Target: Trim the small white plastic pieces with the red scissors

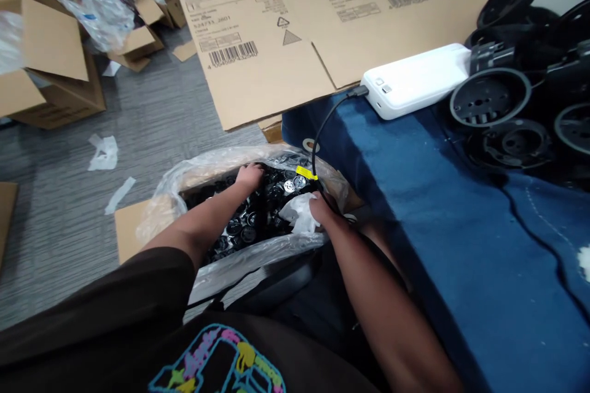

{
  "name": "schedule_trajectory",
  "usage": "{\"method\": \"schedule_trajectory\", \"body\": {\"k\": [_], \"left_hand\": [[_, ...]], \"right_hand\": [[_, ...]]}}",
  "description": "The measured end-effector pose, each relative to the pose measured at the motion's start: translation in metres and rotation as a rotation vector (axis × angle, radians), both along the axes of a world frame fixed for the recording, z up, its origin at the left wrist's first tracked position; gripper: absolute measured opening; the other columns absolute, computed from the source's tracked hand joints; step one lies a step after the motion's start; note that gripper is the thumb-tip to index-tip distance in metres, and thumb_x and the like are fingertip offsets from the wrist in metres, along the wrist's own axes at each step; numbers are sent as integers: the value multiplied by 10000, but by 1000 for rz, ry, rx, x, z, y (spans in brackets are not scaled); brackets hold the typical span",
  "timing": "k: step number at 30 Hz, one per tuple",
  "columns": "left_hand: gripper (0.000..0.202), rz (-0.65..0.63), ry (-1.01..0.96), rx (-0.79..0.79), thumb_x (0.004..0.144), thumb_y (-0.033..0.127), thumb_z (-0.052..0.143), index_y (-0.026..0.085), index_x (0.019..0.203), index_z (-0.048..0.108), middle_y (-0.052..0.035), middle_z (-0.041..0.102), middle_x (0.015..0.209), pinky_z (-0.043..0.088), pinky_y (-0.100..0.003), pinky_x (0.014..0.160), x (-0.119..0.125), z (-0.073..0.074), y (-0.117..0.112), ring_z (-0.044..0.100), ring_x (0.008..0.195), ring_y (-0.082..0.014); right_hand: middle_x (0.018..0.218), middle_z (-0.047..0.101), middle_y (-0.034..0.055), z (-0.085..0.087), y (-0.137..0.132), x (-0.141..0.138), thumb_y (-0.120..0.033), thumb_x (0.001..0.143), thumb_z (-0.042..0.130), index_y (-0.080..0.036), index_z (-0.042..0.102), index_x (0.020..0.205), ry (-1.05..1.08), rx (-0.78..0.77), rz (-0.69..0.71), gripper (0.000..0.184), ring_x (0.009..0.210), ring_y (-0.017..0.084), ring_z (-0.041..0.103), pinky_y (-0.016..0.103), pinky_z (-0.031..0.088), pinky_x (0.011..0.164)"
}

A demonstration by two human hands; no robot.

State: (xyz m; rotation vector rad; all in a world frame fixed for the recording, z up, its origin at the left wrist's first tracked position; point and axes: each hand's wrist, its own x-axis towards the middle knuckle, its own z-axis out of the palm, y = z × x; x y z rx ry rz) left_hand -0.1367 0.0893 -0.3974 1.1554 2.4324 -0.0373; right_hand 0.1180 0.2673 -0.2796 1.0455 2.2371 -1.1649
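Observation:
A cardboard box lined with a clear plastic bag [193, 175] sits low in front of me, filled with many small round black plastic parts [249, 227], some with shiny silver faces. My left hand [249, 177] is pressed in among these parts at the far side of the box, and its fingers are partly buried. My right hand [320, 209] is curled over a crumpled white wrapper [298, 214] lying on the parts. A black cable [320, 159] with a yellow tag [306, 173] hangs just beyond that hand.
To the right lies a blue cloth-covered surface [415, 209] holding a white power bank [415, 81] and larger round black parts [491, 98]. A flattened printed carton [276, 31] lies beyond. Opened cartons and plastic wrap [55, 61] stand on grey carpet [69, 196] at left.

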Motion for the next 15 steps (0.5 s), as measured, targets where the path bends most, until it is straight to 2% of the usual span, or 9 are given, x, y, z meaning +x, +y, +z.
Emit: {"method": "schedule_trajectory", "body": {"k": [4, 7, 10, 12, 15], "left_hand": [[305, -30, -11, -30, 1009, 385, 699, 140, 1191, 694, -119, 665, 1296, 472, -569, 1133, -8, 4, 4, 599, 1282, -301], [353, -18, -38, -15, 1029, 424, 668, 138, 1236, 675, -116, 682, 1247, 540, -509, 1052, -18, 12, 1, 657, 1168, -270], [383, 24, -41, 8, 1061, 454, 609, 139, 1274, 650, -105, 695, 1183, 582, -453, 963, -22, 22, -11, 689, 1053, -238], [387, 20, -43, 21, 1071, 460, 589, 138, 1278, 642, -101, 695, 1161, 581, -446, 951, -17, 29, -23, 689, 1030, -232], [357, -63, -73, 36, 1066, 444, 594, 139, 1242, 651, -88, 698, 1106, 549, -472, 1003, 1, 41, -41, 682, 1035, -238]], "right_hand": [[1199, 702, 94, 4, 0, 0, -420, 1044, 657, -145, 692, 1207, -9, -14, -15, 321, 1106, 240, 692, 454, 589, 986], [1230, 696, 100, 6, 1, -1, -431, 1044, 656, -149, 686, 1232, -7, -15, -28, 341, 1117, 242, 689, 456, 587, 992], [1256, 686, 104, 7, 0, -3, -434, 1041, 660, -155, 681, 1245, -4, -15, -28, 347, 1128, 244, 683, 455, 586, 994], [1239, 689, 101, 7, 0, -3, -431, 1041, 661, -155, 683, 1236, -8, -17, -21, 339, 1113, 240, 686, 448, 591, 981], [1206, 698, 95, 7, 0, -1, -418, 1045, 657, -150, 689, 1214, -13, -12, -5, 319, 1100, 235, 691, 445, 593, 975]]}}
